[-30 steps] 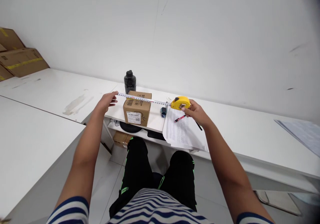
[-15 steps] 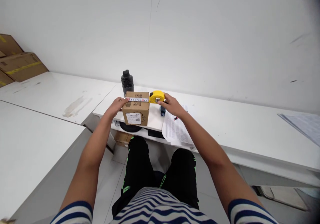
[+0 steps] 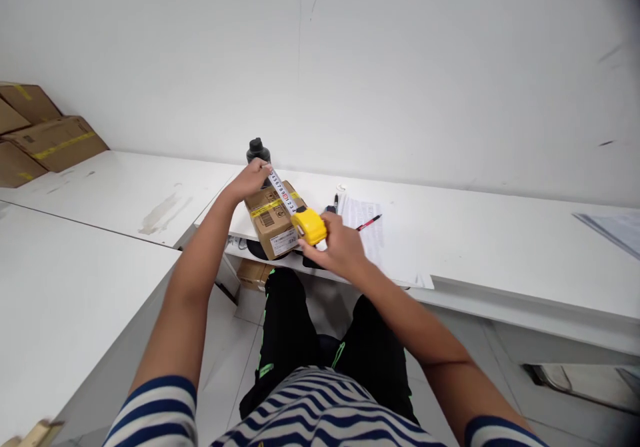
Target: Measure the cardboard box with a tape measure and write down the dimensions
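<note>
A yellow tape measure [image 3: 310,226] is gripped in my right hand [image 3: 343,247], over the front right part of a small cardboard box [image 3: 265,217]. Its white blade [image 3: 283,194] runs out toward the upper left, above the box top. My left hand [image 3: 254,179] pinches the blade's far end near the box's back left corner. The box sits turned at an angle by the table's front edge, with yellow tape across its top and a white label [image 3: 284,241] on its front. Whether the blade touches the box top, I cannot tell.
Behind my left hand stands a dark bottle [image 3: 258,148]. Printed papers [image 3: 367,234] with a red pen [image 3: 369,222] lie right of the box, near a small dark object [image 3: 331,209]. Larger cardboard boxes [image 3: 63,142] are stacked at the far left. More papers [image 3: 613,230] lie far right.
The box has turned, and the blade now slants from back left to front right instead of lying crosswise. My left hand moved up and back; my right hand came nearer with the tape measure.
</note>
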The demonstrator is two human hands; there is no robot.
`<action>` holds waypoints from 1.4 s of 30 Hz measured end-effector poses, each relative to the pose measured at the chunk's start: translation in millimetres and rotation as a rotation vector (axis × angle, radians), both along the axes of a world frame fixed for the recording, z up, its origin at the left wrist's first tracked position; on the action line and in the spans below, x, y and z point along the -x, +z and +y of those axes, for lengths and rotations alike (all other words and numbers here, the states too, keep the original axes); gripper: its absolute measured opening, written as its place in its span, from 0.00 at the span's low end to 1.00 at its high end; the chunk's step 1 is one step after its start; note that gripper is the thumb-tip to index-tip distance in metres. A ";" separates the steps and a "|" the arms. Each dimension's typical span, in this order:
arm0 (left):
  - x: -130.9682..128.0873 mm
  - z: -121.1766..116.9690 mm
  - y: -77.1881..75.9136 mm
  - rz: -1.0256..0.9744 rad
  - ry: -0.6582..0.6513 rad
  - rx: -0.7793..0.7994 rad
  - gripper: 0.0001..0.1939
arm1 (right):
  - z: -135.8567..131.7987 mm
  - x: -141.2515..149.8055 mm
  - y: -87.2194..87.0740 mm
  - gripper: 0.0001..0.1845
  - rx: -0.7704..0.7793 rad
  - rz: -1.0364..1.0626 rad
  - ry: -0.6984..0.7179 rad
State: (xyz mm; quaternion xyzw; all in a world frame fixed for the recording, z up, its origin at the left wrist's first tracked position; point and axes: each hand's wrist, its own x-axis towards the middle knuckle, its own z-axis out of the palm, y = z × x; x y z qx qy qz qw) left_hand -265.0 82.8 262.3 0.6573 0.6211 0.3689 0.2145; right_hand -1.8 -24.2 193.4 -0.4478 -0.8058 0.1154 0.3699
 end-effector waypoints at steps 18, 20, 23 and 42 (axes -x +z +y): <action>-8.5 -9.3 -37.4 0.496 0.239 0.192 0.22 | 25.3 15.2 28.3 0.40 0.165 -0.285 0.098; -8.2 -9.3 -39.3 0.502 0.253 0.189 0.21 | 24.3 15.8 23.5 0.40 0.159 -0.263 0.104; -8.8 -11.8 -42.0 0.459 0.307 0.163 0.17 | 24.2 16.2 17.7 0.40 0.147 -0.240 0.094; -8.8 -51.6 -72.4 -0.224 0.290 -0.068 0.33 | 67.6 -1.3 -57.7 0.36 0.494 1.049 0.081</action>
